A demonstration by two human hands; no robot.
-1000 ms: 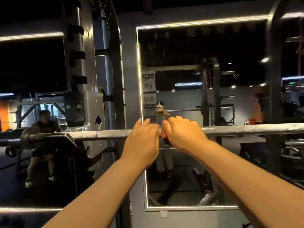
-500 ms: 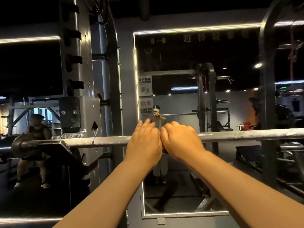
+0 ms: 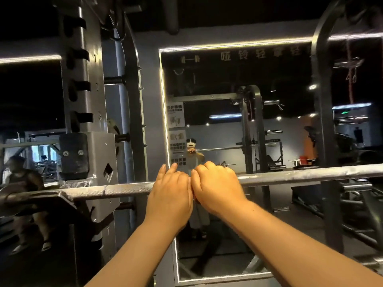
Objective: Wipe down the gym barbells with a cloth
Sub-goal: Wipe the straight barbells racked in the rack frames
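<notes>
silver knurled barbell (image 3: 124, 190), grey rack upright (image 3: 92, 100)

Barbell (image 3: 290, 175): both ends were cut off at the side edges; middle stretch lay hidden under left hand (image 3: 170, 192) and right hand (image 3: 217, 186); right fingertips curled out of sight.

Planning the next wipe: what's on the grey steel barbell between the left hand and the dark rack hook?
Nothing: head view shows bare barbell from left hand to rack hook.

dim gym, lit-edged wall mirror (image 3: 228, 83), steel rack upright (image 3: 83, 90)
</notes>
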